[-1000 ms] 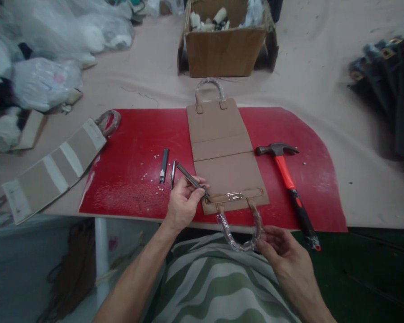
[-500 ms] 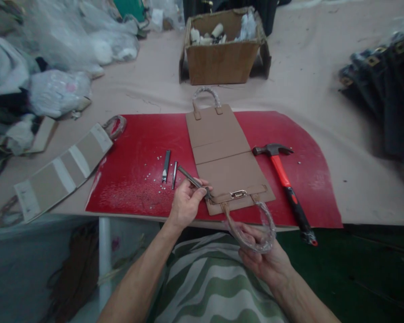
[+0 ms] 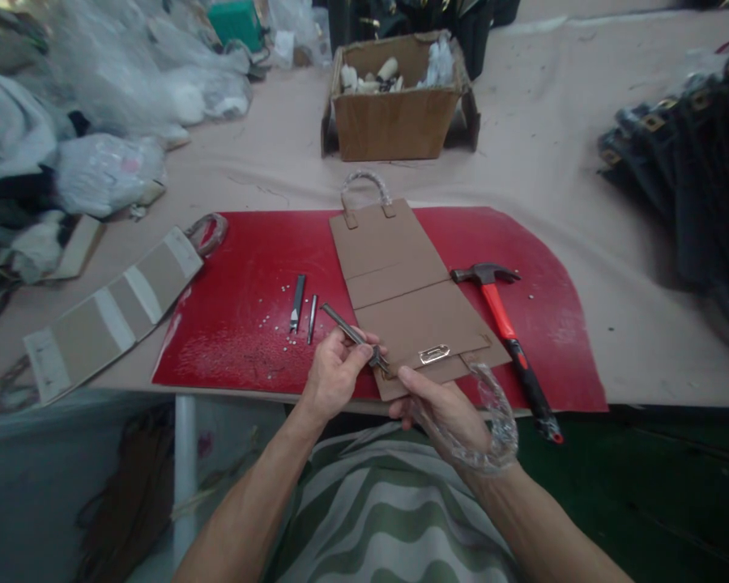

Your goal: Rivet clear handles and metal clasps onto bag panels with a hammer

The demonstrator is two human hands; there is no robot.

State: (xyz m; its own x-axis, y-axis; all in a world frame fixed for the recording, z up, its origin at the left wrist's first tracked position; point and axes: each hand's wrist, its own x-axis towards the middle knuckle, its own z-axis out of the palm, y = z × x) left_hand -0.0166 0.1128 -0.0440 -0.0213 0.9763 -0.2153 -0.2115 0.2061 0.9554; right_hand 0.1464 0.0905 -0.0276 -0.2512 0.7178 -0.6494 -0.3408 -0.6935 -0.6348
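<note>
A flat brown handbag panel (image 3: pixel 394 279) lies lengthwise before me, with a metal clasp plate (image 3: pixel 434 354) near its close end. My left hand (image 3: pixel 334 376) is closed around a pronged metal punch (image 3: pixel 343 322), slanted so that its prongs meet the panel's near left corner. At that corner, my right hand (image 3: pixel 453 417) pinches the panel's near edge between thumb and fingers. The plastic-wrapped near handle (image 3: pixel 501 425) loops over the right wrist. Another wrapped handle (image 3: pixel 364 176) stands at the far end. My right fingertips are partly hidden under the panel.
Under the panel is a red mat (image 3: pixel 243 251). A claw hammer (image 3: pixel 501 312) rests to the right. Two metal tools, a flat one (image 3: pixel 297 304) and a thin rod (image 3: pixel 312 318), lie left among small bits. A second panel (image 3: pixel 115 312), cardboard box (image 3: pixel 394 121) and dark stacked pieces (image 3: pixel 698 170) surround these.
My right hand has moved from the near handle up to the panel's near edge, beside the punch. The handle has slid onto the right wrist. My left hand keeps the punch at the corner.
</note>
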